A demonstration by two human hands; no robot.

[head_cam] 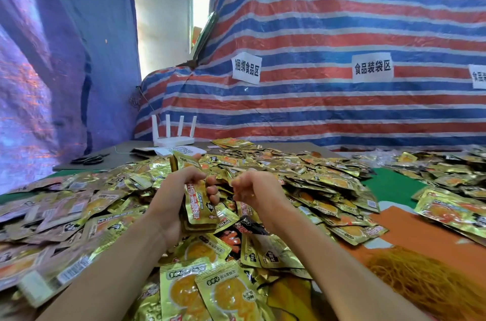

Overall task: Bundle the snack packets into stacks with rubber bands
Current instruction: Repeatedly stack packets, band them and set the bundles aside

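White router [175, 141] — four antennas upright, black scissors [88, 160] to its left, striped tarp [342, 18] — paper signs [246, 70] stuck on

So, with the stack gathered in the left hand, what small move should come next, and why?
Probably the right hand should loop one of the rubber bands over the stack of packets. The left hand grips it upright, no band shows around it, and the right fingers are curled close beside it; whether they pinch a band is unclear.
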